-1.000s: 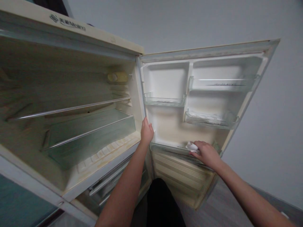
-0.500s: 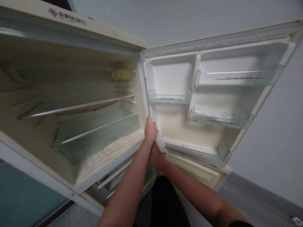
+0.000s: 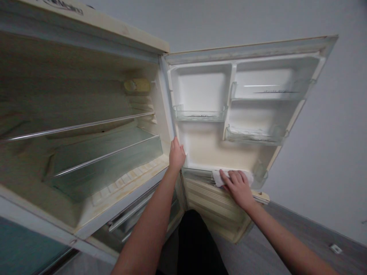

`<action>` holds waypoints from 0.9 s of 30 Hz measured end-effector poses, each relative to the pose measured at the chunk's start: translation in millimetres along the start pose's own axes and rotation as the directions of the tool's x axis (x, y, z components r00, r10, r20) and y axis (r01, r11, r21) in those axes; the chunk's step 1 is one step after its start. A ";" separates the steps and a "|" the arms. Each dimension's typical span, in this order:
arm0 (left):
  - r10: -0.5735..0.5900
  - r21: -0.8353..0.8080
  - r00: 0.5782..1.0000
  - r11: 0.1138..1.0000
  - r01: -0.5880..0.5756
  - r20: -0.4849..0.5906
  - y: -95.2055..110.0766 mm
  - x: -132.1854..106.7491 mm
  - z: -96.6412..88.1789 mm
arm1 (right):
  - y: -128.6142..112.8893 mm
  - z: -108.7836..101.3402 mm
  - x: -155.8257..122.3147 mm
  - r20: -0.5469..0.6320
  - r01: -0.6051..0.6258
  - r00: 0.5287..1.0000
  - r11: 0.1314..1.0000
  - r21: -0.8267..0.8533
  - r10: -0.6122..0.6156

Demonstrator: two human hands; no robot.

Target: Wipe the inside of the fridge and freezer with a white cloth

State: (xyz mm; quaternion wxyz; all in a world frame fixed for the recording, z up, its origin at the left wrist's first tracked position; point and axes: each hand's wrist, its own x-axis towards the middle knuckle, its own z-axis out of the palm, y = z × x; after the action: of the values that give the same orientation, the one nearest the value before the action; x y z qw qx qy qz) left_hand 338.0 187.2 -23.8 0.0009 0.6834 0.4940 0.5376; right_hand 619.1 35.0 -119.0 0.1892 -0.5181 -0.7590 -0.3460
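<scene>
My left hand [image 3: 177, 154] is at the hinge side of the open refrigerator door [image 3: 210, 147], its fingers closed on the door seal [image 3: 171, 110] there. Farther right, my right hand [image 3: 239, 188] presses a white cloth [image 3: 218, 178] against the front of the bottom door shelf [image 3: 197, 175]. Its fingers lie bent over the cloth, and part of the cloth is hidden under the palm.
To the left stands the open fridge compartment, with a glass shelf [image 3: 83, 126] and a clear drawer [image 3: 114, 164]. Clear door shelves [image 3: 200, 115] line the door's upper part. Below, the lower door [image 3: 212, 204] is also open. A small white object [image 3: 336, 249] lies on the floor at right.
My right hand has moved right with the cloth, away from my left hand, onto the bottom door shelf. My left hand stays at the hinge side. The view has shifted right.
</scene>
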 end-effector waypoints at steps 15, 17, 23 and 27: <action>-0.002 0.070 1.000 0.998 0.001 0.013 11.0 -8.5 -2.8 | 53.0 54.5 -24.7 -0.177 -0.578 0.147 0.229 0.783 0.973; 0.001 0.056 1.000 0.998 -0.001 0.002 11.5 -10.1 -2.4 | 46.5 58.8 -20.2 0.034 -0.495 -0.028 -0.043 0.868 0.999; 0.010 0.024 0.999 1.000 -0.009 -0.043 13.0 -16.1 0.2 | 18.7 69.1 -15.1 0.257 -0.287 0.008 -0.244 0.926 0.966; 0.025 0.024 0.999 0.999 -0.024 -0.031 14.4 -18.4 -1.5 | -14.9 65.4 2.8 0.414 -0.118 0.374 -0.400 0.909 0.830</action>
State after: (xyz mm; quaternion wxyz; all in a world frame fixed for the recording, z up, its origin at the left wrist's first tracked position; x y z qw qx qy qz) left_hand 347.9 166.6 -29.0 -0.0217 0.6808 0.4919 0.5423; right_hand 608.9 80.7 -167.1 0.8117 -0.4042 -0.2927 0.3035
